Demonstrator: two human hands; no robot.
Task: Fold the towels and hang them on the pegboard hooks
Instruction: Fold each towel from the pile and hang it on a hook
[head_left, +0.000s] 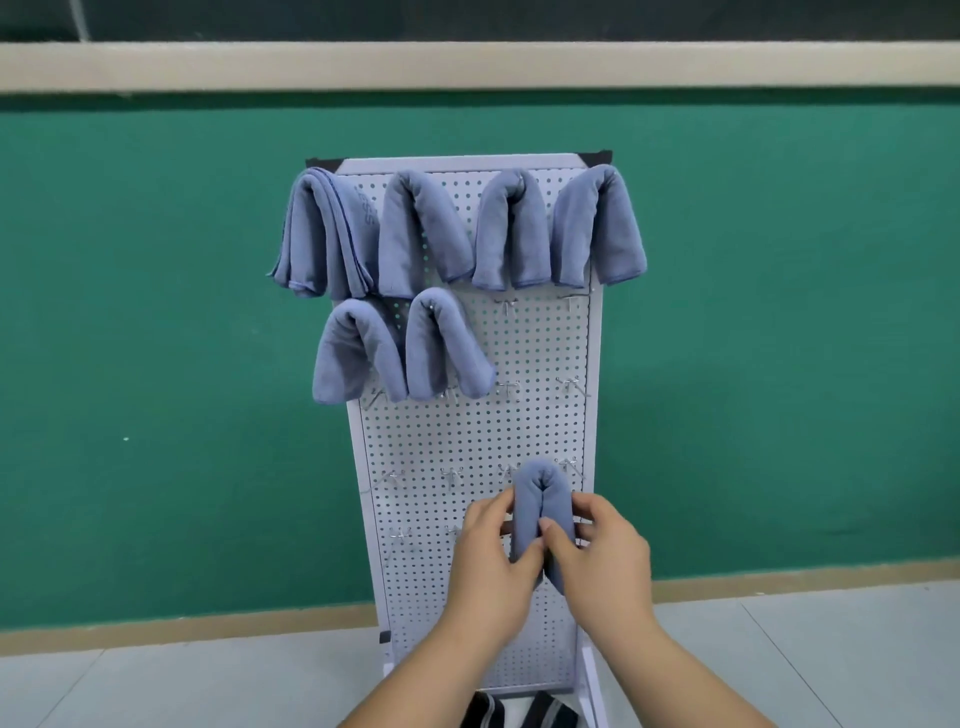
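Six folded blue towels (426, 234) hang on the white pegboard (545, 353) as your left hand (488, 561) and right hand (597, 561) grip a seventh towel (540, 499), doubled over, low against it.

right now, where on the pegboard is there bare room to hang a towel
Free: two bare hooks right of the two second-row towels, and the hook rows below them. Crowded: the top row, four towels side by side, and lower right, where left hand and right hand grip the folded towel.
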